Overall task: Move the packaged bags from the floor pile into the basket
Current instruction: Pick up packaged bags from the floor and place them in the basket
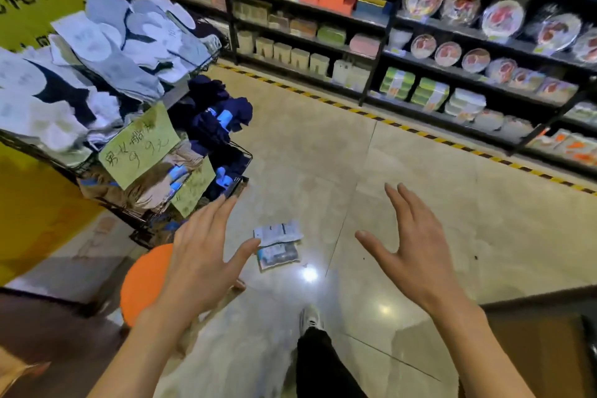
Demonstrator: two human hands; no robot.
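Reach step: I hold left hand [197, 255] and right hand [416, 249] spread, empty, above bags [277, 244] at lower centre; next, stoop and grasp, carry to basket [239, 168] at centre left.

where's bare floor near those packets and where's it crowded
Bare tile lies right of the packaged bags, out to the striped floor tape, and between the bags and the shoe. Left is crowded: orange stool, wire basket rack.

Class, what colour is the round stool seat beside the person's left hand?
Orange, plain and unpatterned. The stool seat shows in the head view, partly hidden behind the left hand.
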